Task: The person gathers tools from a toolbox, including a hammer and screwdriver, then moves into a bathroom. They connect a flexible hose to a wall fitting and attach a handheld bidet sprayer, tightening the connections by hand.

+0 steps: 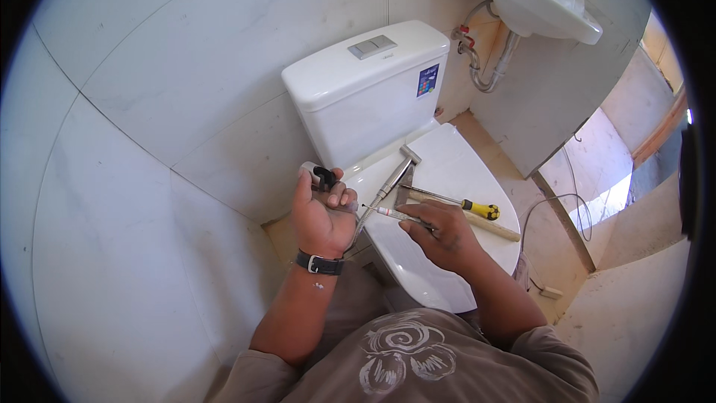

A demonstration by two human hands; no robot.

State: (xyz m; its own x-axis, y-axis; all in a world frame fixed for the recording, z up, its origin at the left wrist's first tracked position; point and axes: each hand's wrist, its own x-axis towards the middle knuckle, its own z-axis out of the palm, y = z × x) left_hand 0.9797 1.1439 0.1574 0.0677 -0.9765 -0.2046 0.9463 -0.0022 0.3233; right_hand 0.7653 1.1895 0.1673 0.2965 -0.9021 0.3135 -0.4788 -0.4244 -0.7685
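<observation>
My left hand (322, 216) is raised palm up at the left of the closed toilet lid (466, 157). Its fingers curl around a small black-and-white fitting (325, 176) whose kind I cannot make out. Over the lid, my right hand (446, 237) pinches a slim pen-like tool (388, 212) with a pale body and a red band, its thin tip pointing left. Beyond the hands lies a chrome bidet sprayer (397, 175) with its metal hose. Beside it rest a screwdriver (481, 210) with a yellow-and-black handle and a hammer (496, 228) with a wooden handle.
The white cistern (373, 104) with a push-button plate (371, 46) stands behind the lid. A washbasin (537, 0) hangs at the upper right, above a drain pipe (496, 75). Tiled wall (127, 216) runs along the left. A grey cable (548, 200) trails at the right.
</observation>
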